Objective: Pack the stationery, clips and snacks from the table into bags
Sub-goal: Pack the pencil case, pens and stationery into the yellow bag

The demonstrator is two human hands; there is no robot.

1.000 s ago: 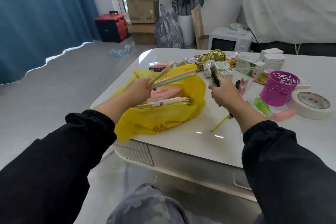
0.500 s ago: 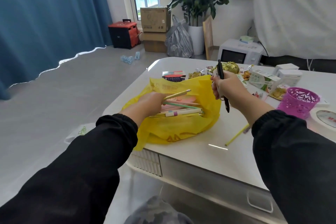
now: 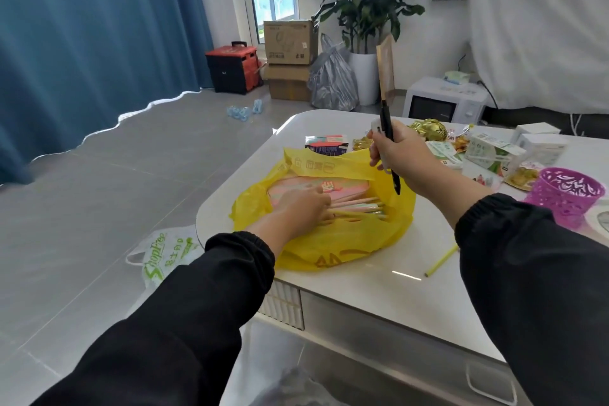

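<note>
A yellow plastic bag [image 3: 346, 241] lies open on the white table [image 3: 379, 287]. Inside it are a pink case [image 3: 296, 186] and several pastel pencils [image 3: 359, 209]. My left hand [image 3: 296, 208] reaches into the bag and rests on the pencils. My right hand [image 3: 400, 150] is raised over the bag's far rim, holding that rim up and gripping a black pen [image 3: 389, 138] upright. A yellow pencil [image 3: 440, 260] lies loose on the table to the right of the bag.
Snack packets [image 3: 487, 152], gold-wrapped sweets [image 3: 426, 128], white boxes [image 3: 540, 138] and a purple mesh cup [image 3: 565, 194] crowd the table's right side. A white and green shopping bag [image 3: 164, 254] lies on the floor left of the table. Cartons, a plant and a microwave stand behind.
My left hand has lowered the pencils into the bag and now lies on them. My right hand has come over the bag's far rim with the black pen.
</note>
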